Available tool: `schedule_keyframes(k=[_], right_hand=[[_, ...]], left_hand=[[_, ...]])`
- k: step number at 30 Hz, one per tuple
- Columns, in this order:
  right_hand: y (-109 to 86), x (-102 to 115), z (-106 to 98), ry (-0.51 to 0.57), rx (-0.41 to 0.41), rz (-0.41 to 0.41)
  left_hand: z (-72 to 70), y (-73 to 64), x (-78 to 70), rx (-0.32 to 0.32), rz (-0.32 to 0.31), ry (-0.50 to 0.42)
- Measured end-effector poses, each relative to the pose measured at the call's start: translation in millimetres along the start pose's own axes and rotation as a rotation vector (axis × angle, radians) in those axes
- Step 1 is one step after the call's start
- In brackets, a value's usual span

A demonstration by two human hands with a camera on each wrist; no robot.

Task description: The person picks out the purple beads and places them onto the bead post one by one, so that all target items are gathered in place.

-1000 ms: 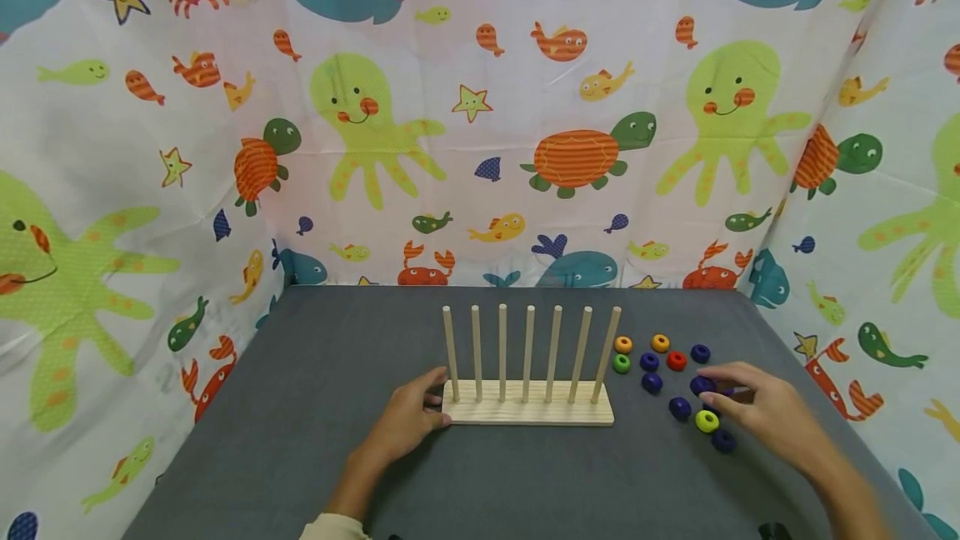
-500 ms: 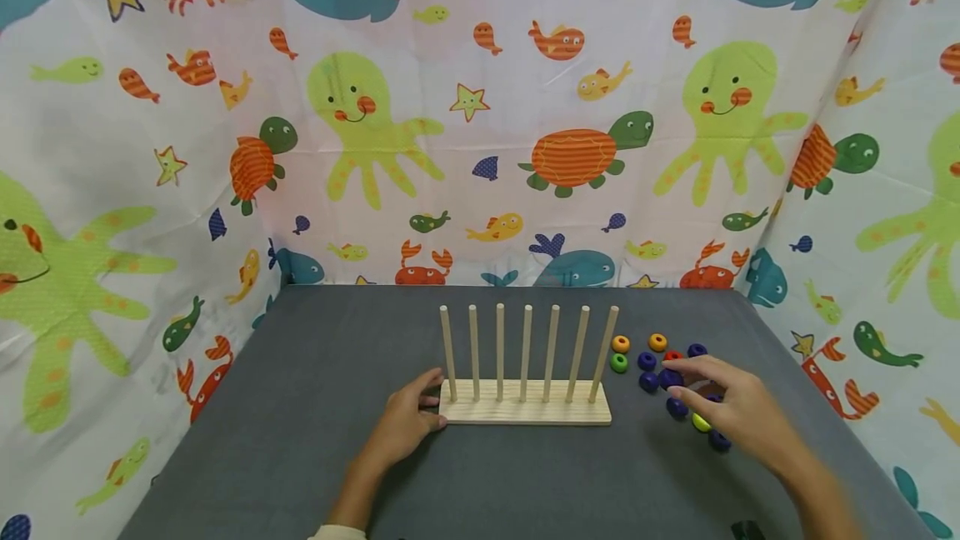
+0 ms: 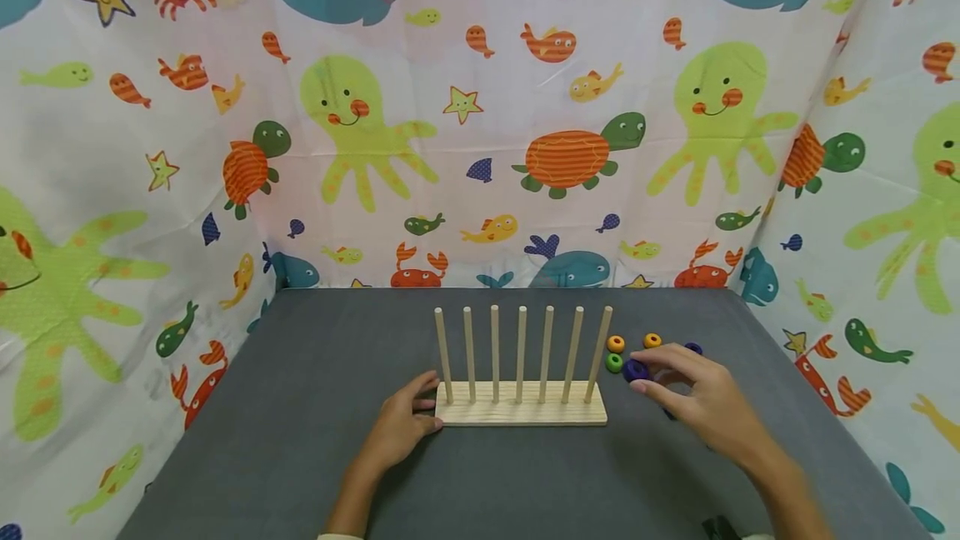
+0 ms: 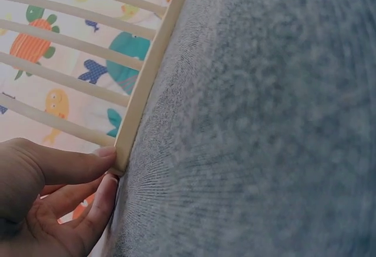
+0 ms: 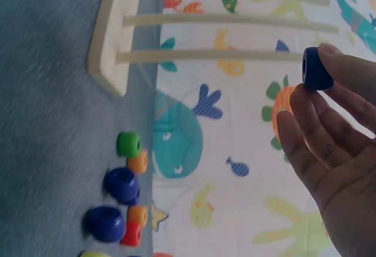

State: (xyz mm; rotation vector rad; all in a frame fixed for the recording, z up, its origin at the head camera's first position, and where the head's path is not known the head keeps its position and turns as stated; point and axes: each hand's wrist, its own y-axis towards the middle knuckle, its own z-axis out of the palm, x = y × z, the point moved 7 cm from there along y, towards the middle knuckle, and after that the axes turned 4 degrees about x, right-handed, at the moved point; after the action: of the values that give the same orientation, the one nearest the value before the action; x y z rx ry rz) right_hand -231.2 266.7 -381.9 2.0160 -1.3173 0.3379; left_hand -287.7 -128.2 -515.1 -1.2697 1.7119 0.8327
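Note:
A pale wooden peg stand with a row of several upright dowels sits on the grey table in the head view. My left hand holds its left end; in the left wrist view the thumb and a finger pinch the corner of the base. To the right of the stand, my right hand pinches a dark blue bead between thumb and fingertips. The right wrist view shows that blue bead raised above the table, its hole facing the dowels.
Loose beads lie right of the stand: green, orange, another orange, and others partly hidden by my right hand. In the right wrist view a red bead and a blue bead show. Sea-animal cloth surrounds the table.
My right hand has lifted the blue bead from the scattered beads and moved it left toward the stand. My left hand has stayed at the stand's left end.

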Motion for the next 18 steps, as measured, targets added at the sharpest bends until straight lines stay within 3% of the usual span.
schedule_keyframes(k=[18], right_hand=[[22.6,48.3,15.0,0.086,-0.012,-0.136]], left_hand=[[-0.4,0.2,5.1,0.004,-0.002,-0.009]])
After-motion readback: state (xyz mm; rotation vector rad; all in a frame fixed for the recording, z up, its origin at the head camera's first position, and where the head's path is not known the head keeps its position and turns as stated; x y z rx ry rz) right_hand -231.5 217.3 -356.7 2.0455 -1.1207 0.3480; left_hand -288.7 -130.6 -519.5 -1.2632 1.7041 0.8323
